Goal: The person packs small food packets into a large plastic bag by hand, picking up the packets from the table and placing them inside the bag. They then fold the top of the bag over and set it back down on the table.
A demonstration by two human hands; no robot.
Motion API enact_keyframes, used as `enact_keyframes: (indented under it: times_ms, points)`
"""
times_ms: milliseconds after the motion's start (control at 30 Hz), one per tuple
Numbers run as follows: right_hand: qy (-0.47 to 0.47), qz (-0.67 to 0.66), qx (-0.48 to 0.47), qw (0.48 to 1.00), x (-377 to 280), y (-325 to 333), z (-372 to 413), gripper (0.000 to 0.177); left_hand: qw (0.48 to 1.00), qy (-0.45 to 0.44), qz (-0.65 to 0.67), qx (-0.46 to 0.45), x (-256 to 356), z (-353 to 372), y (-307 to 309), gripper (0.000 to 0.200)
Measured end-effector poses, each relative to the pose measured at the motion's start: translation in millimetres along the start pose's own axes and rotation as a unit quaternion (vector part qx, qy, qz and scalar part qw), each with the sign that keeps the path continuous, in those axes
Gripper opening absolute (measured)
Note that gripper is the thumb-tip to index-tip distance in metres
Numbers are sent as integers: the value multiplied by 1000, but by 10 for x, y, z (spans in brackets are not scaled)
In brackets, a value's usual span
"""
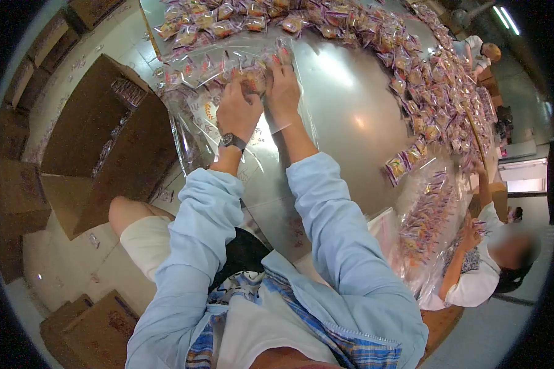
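Note:
A large clear plastic bag (pixel 197 114) with printed red and yellow marks lies on the metal table (pixel 351 111). Small wrapped packets (pixel 212 66) are lined up inside its far part. My left hand (pixel 240 111), with a watch on the wrist, is at the packets near the bag's middle, its fingers bent. Right beside it, my right hand (pixel 282 92) rests at the right end of the row, fingers pointing away from me. What the fingertips of either hand hold, if anything, is hidden by the hands and the shiny film.
Wrapped packets (pixel 431 92) are heaped along the far and right sides of the table. An open cardboard box (pixel 114 147) stands at the left. At the right, a co-worker (pixel 474 270) handles packets beside another filled clear bag (pixel 428 221). Another person (pixel 477 52) is farther back.

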State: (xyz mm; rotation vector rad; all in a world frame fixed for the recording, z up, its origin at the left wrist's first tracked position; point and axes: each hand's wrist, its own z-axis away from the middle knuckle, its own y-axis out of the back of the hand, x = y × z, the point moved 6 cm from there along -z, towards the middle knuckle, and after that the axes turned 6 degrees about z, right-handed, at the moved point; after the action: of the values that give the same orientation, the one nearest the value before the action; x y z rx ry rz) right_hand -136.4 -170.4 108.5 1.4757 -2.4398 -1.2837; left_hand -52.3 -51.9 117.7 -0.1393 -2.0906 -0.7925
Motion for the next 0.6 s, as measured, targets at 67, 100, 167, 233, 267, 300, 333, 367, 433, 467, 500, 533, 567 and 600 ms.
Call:
enact_keyframes:
  times_ms: [67,100,167,233,267,300,333,367,433,467,500,533,567,600]
  points:
    - [-11,-27,4,1000,43,-3,-10,30,999,-40,21,5,71,-17,-14,42]
    - [-19,-28,2,999,77,-10,1,28,996,-81,26,6,114,-2,-5,47]
    - [-31,-31,-2,999,125,-29,3,26,991,-133,32,-2,176,21,-5,55]
    - [-54,-75,0,996,147,-26,2,23,987,-154,32,-22,243,44,-23,62]
    - [-66,-96,0,993,163,-21,1,22,993,-108,34,-22,211,11,-29,61]
    - [-55,-104,-2,993,148,4,-5,22,994,-104,26,-20,185,-4,-46,57]
    - [-44,-111,-3,993,136,39,-12,22,995,-101,18,-19,138,-32,-65,53]
    - [-32,-118,-3,992,118,65,-34,22,995,-99,10,-17,82,-66,-78,49]
    - [-130,-173,-22,976,122,-11,-158,26,986,-164,-17,33,137,-107,-17,40]
    - [-188,-210,-53,958,152,-38,-141,28,991,-127,-10,31,102,-89,-38,41]
    - [-247,-244,-84,934,106,-6,-144,30,996,-89,-2,28,92,-85,-36,41]
    - [-236,-170,-52,955,166,-68,-160,39,990,-117,8,73,101,-99,-36,42]
    - [-247,-169,-48,953,166,-88,-149,37,992,-107,1,71,88,-91,-46,43]
    - [-257,-168,-43,951,160,-92,-149,36,993,-97,-6,69,119,-105,-26,44]
